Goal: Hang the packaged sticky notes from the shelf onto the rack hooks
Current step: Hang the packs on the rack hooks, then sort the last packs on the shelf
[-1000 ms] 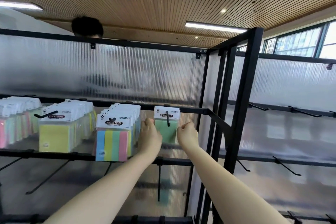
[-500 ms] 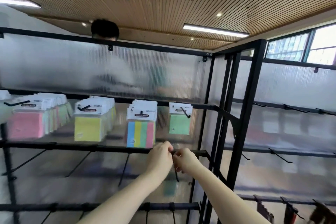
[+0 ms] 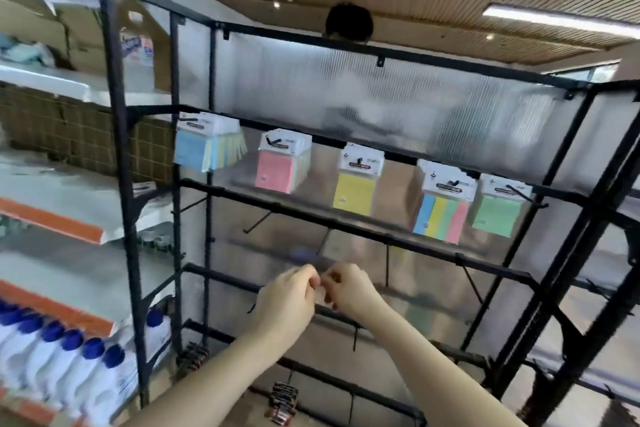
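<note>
Five lots of packaged sticky notes hang from hooks on the top rail of the black rack [image 3: 349, 227]: blue packs [image 3: 195, 149], pink packs [image 3: 275, 172], yellow packs [image 3: 355, 192], striped multi-colour packs [image 3: 440, 217] and a single green pack [image 3: 497, 215]. My left hand [image 3: 287, 300] and my right hand [image 3: 351, 291] meet fingertip to fingertip in front of the third rail, below the packs. Both pinch a small pale thing [image 3: 320, 295]; what it is cannot be told.
Bare hooks [image 3: 256, 222] stick out of the lower rails. Left of the rack, store shelves carry white bottles with blue caps [image 3: 69, 367]. Small red-black items [image 3: 284, 399] hang low on the rack. A person's head [image 3: 349, 22] shows behind the ribbed panel.
My hands left the green pack on its hook, dropped below the packs and came together. The view swung, bringing the left shelves into sight.
</note>
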{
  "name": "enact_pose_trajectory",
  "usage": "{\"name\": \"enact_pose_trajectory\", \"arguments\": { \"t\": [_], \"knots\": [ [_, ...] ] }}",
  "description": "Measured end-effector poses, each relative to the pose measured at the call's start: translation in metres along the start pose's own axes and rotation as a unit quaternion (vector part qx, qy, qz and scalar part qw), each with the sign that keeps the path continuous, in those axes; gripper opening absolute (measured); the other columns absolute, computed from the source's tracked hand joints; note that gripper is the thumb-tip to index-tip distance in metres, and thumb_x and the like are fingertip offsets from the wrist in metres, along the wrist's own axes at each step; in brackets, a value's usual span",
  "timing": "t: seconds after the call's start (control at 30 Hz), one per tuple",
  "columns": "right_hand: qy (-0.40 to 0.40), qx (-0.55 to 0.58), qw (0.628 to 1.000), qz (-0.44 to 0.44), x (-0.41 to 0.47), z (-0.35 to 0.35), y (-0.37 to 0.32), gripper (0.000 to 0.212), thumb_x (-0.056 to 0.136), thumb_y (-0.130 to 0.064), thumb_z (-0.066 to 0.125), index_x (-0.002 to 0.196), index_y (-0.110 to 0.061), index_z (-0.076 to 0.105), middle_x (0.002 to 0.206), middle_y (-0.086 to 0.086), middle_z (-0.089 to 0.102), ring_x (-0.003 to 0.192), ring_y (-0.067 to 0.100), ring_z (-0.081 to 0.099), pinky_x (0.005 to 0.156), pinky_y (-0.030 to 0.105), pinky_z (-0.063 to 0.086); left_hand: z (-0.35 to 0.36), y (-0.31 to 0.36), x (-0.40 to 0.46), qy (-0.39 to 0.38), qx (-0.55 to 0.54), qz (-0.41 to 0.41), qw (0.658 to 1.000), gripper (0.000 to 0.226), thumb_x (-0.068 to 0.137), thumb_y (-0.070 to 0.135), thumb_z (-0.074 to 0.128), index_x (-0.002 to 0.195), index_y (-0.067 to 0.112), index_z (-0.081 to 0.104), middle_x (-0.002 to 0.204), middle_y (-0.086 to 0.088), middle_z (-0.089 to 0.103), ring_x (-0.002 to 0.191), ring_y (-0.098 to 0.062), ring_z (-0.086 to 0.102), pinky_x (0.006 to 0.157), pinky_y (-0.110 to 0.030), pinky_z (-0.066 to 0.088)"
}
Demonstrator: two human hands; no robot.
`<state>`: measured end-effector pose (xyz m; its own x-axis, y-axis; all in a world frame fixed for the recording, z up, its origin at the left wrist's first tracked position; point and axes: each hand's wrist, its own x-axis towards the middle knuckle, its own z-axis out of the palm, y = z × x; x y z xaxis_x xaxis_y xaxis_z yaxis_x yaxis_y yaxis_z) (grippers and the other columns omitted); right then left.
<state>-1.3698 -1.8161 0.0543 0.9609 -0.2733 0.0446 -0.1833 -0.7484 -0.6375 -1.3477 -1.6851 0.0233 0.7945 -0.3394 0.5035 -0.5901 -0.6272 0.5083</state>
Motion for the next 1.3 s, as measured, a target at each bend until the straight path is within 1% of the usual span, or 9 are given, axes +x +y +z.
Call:
{"name": "enact_pose_trajectory", "arguments": {
  "t": [0.1, 0.2, 0.27, 0.37, 0.6, 0.77, 0.9, 1.03, 1.3],
  "knots": [
    [-0.057, -0.008, 0.997, -0.041, 0.013, 0.046, -0.049, 0.023, 0.093, -0.016, 0.048, 0.072, -0.009, 0.056, 0.074, 0.012, 0.065, 0.067, 0.029, 0.063, 0.063, 0.035, 0.052, -0.033, -0.058, -0.016, 0.023, 0.019, -0.061, 0.998, 0.015, 0.093, 0.014, 0.048, 0.093, 0.023, 0.060, 0.096, 0.011, 0.062, 0.083, -0.013, 0.059, 0.058, -0.023, 0.037],
    [-0.116, -0.016, 0.989, -0.095, 0.027, 0.096, -0.102, 0.029, 0.092, -0.015, 0.047, 0.064, -0.011, 0.052, 0.060, 0.005, 0.060, 0.051, 0.019, 0.057, 0.045, 0.022, 0.044, -0.068, -0.114, -0.032, 0.056, 0.061, -0.132, 0.988, 0.018, 0.092, 0.014, 0.048, 0.099, 0.025, 0.061, 0.099, 0.009, 0.063, 0.086, -0.014, 0.060, 0.059, -0.026, 0.040],
    [-0.146, -0.030, 0.980, -0.134, 0.037, 0.131, -0.139, 0.026, 0.092, -0.015, 0.047, 0.073, -0.003, 0.059, 0.072, 0.012, 0.065, 0.065, 0.023, 0.060, 0.057, 0.027, 0.046, -0.092, -0.151, -0.041, 0.072, 0.071, -0.170, 0.980, 0.018, 0.091, 0.015, 0.047, 0.098, 0.024, 0.062, 0.099, 0.006, 0.065, 0.087, -0.018, 0.061, 0.065, -0.031, 0.047],
    [-0.168, -0.028, 0.966, -0.193, 0.052, 0.183, -0.193, 0.027, 0.094, -0.018, 0.047, 0.092, 0.004, 0.062, 0.092, 0.021, 0.066, 0.087, 0.032, 0.063, 0.071, 0.035, 0.048, -0.128, -0.208, -0.046, 0.089, 0.104, -0.227, 0.964, 0.021, 0.090, 0.013, 0.045, 0.100, 0.022, 0.061, 0.101, 0.001, 0.065, 0.091, -0.021, 0.061, 0.064, -0.029, 0.043],
    [-0.182, -0.028, 0.935, -0.304, 0.119, 0.293, -0.299, 0.025, 0.093, -0.016, 0.048, 0.091, 0.006, 0.060, 0.090, 0.025, 0.064, 0.085, 0.037, 0.060, 0.065, 0.037, 0.043, -0.212, -0.344, -0.026, 0.040, 0.184, -0.324, 0.927, 0.041, 0.089, 0.007, 0.043, 0.126, 0.021, 0.051, 0.119, -0.004, 0.060, 0.107, -0.023, 0.059, 0.085, -0.036, 0.048],
    [-0.192, -0.007, 0.928, -0.321, 0.179, 0.361, -0.369, 0.024, 0.090, -0.016, 0.049, 0.088, 0.004, 0.063, 0.086, 0.020, 0.065, 0.083, 0.035, 0.061, 0.067, 0.036, 0.045, -0.264, -0.422, -0.012, 0.019, 0.180, -0.356, 0.917, 0.041, 0.091, 0.011, 0.040, 0.131, 0.019, 0.047, 0.126, -0.007, 0.056, 0.113, -0.025, 0.055, 0.084, -0.029, 0.042],
    [-0.206, 0.018, 0.927, -0.314, 0.212, 0.418, -0.411, 0.023, 0.089, -0.013, 0.048, 0.083, 0.006, 0.060, 0.078, 0.021, 0.064, 0.074, 0.032, 0.061, 0.054, 0.032, 0.035, -0.297, -0.476, -0.006, 0.031, 0.184, -0.378, 0.907, 0.038, 0.092, 0.012, 0.040, 0.128, 0.019, 0.051, 0.128, -0.007, 0.057, 0.113, -0.029, 0.055, 0.086, -0.036, 0.048],
    [-0.226, 0.008, 0.919, -0.323, 0.241, 0.477, -0.440, 0.026, 0.085, -0.010, 0.045, 0.059, -0.012, 0.040, 0.057, 0.006, 0.043, 0.051, 0.016, 0.039, 0.049, 0.028, 0.025, -0.322, -0.533, 0.004, 0.028, 0.195, -0.404, 0.893, 0.035, 0.092, 0.011, 0.039, 0.123, 0.019, 0.052, 0.127, -0.008, 0.058, 0.112, -0.029, 0.055, 0.081, -0.034, 0.046],
    [-0.208, 0.008, 0.930, -0.304, 0.320, 0.578, -0.524, 0.024, 0.086, -0.009, 0.044, 0.062, -0.012, 0.040, 0.061, 0.008, 0.044, 0.060, 0.019, 0.041, 0.056, 0.031, 0.026, -0.384, -0.687, 0.052, -0.004, 0.184, -0.401, 0.898, 0.034, 0.091, 0.013, 0.043, 0.123, 0.018, 0.054, 0.124, -0.008, 0.060, 0.109, -0.026, 0.057, 0.077, -0.030, 0.044]
  ]
}}
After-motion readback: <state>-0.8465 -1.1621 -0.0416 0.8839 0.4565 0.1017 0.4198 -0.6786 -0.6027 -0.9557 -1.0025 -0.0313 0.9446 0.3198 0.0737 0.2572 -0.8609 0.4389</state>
